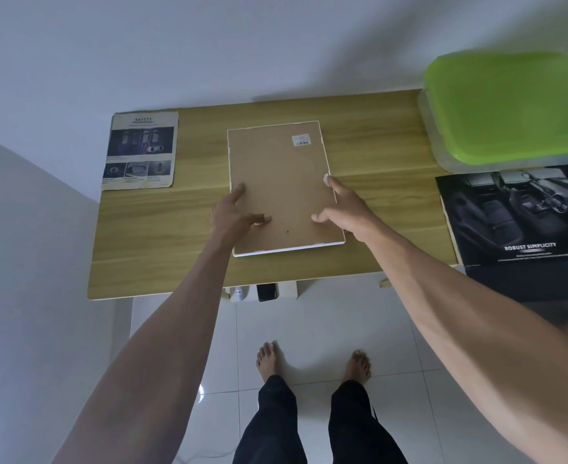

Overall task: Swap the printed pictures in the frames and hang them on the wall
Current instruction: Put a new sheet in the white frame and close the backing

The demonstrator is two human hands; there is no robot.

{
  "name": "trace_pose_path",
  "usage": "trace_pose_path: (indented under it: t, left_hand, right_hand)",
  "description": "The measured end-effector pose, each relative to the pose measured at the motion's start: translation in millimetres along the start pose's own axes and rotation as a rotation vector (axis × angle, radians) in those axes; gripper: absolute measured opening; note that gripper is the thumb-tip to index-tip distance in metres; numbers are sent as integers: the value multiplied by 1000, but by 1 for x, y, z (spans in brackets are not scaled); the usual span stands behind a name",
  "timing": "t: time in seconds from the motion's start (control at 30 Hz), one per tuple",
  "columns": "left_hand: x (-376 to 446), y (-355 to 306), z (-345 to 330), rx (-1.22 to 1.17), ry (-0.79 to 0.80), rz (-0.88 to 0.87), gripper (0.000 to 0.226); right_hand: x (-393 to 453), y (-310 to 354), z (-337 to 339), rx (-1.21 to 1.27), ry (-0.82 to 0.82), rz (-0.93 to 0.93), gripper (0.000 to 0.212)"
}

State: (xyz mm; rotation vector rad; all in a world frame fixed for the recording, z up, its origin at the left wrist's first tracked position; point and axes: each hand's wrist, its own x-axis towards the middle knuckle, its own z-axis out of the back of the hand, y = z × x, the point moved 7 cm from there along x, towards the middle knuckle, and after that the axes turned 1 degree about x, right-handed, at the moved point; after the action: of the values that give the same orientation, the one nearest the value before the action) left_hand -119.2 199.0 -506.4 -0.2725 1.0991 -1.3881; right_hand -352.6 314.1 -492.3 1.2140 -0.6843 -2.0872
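One picture frame face down at centre of the wooden worktop, brown backing board up, small barcode label near its upper right corner. Left hand laid on the frame's left edge, fingers extended, thumb resting on the backing board. Right hand at the frame's right edge, fingers spread and straight, forefinger tip touching the white rim, thumb on the board; neither hand clamped round anything. Two loose printed pictures visible: a "SAFETY" sheet flat at the upper left of the worktop, well apart from the frame, and a dark car-interior print reading "ROBUST SIMPLICITY" at the right edge, below a green-lidded plastic box. Judged stage: early to middle; backing board apparently in place, so either not yet opened or just closed, not determinable here. Remaining, by this view: swapping or confirming the print, then hanging on the wall. No second frame in sight.
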Motion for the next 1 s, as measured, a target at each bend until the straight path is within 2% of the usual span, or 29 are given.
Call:
trace_pose_path:
  t: [0.07, 0.17, 0.33, 0.57, 0.67, 0.77, 0.87, 1.0]
  left_hand:
    - [-3, -3, -4, -32, 25, -29, 101]
    - [-5, -6, -6, -85, 55, -36, 99]
    - [-8, -13, -10, -175, 142, -51, 102]
    - [-21, -42, -15, -285, 200, -57, 102]
    - [-26, -69, -12, -326, 148, -59, 97]
    - [-32, -123, 6, -376, 30, -220, 91]
    - [-38, -187, 19, -435, 77, -357, 83]
    - [-36, -238, 24, -248, 83, -424, 69]
  right_hand:
    - [-2, -2, 8, 91, -51, 46, 85]
    - [-7, -5, 20, 226, -171, 103, 71]
    - [-22, 18, 44, 391, -298, 224, 71]
    - [-48, 71, 79, 438, -378, 352, 62]
    - [-58, 91, 89, 387, -413, 436, 63]
    - [-68, 109, 94, 272, -446, 522, 63]
    - [-78, 121, 95, 161, -489, 601, 64]
    - [-93, 137, 87, 8, -538, 697, 74]
